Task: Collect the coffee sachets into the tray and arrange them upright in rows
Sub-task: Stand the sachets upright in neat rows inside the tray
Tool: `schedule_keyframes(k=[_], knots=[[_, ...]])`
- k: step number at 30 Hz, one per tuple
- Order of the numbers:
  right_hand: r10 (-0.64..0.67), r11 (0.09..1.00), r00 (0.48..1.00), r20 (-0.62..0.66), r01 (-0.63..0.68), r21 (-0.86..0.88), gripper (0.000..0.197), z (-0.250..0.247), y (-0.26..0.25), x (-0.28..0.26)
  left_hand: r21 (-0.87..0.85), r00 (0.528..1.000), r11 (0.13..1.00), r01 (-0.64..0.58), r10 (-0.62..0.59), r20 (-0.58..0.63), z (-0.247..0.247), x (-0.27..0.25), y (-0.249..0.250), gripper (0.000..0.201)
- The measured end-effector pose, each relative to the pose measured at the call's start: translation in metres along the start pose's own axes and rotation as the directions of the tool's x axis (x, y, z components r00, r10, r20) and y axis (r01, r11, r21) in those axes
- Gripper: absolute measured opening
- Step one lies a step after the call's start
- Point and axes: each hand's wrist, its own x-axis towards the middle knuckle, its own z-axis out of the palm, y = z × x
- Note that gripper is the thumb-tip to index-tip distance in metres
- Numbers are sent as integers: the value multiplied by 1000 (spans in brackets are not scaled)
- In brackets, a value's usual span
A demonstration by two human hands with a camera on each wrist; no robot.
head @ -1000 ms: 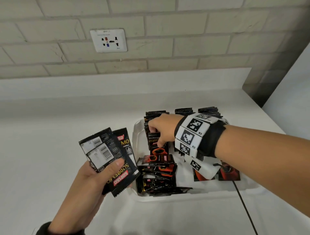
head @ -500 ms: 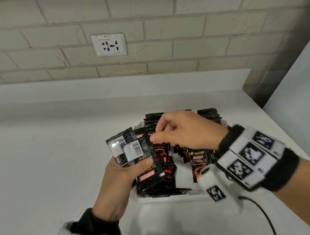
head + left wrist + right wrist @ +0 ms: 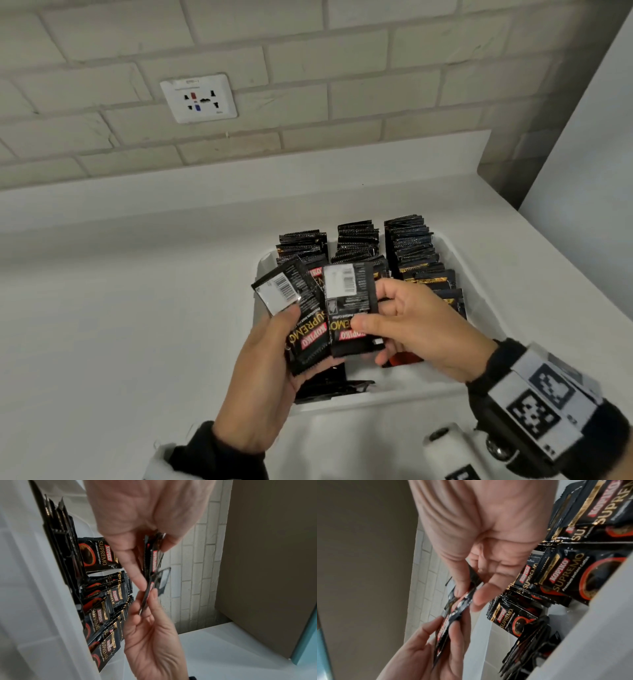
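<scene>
Two hands meet just above the near part of the tray. The left hand (image 3: 260, 370) comes up from the lower edge in a dark sleeve, palm up, its thumb pressing a small fan of held sachets (image 3: 301, 318) against the fingers; at least two lie in that fan, though an exact count is hard to make. The right hand (image 3: 421, 329), wearing a black wrist strap with white coded markers, reaches in from the right and pinches one sachet (image 3: 349, 308) between thumb and fingertips, barcode side up; in the left wrist view both hands touch the same sachet edge.

Every sachet is a flat, glossy black foil rectangle with serrated ends and red and gold lettering. Under the hands, a few loose sachets (image 3: 329, 387) lie flat in the tray's near corner.

Beyond them three rows of upright sachets (image 3: 356, 243) stand side by side toward the far wall of the tray (image 3: 479, 291), a white, smooth, rounded plastic container. It rests on a plain white table (image 3: 120, 325). Farther back rises a pale brick wall with one white power socket (image 3: 198, 97).
</scene>
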Motion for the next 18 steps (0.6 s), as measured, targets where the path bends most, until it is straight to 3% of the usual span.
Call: schedule_keyframes(k=[4,11,15,18], knots=[[-87,996,984,-155,91,25,23,-7,1,-5,26,997,998,-50,52,-53,0,-1,-1,32],[-130,990,992,5,130,-62,32,-4,1,-17,117,987,984,-135,144,-71,8,-4,-5,53],[-141,973,989,-46,130,-189,18,4,10,-14,165,978,968,-188,200,-60,12,-6,-8,59],[-96,991,994,-59,90,-98,17,5,14,-15,177,979,969,-173,189,-77,11,-8,-8,55]])
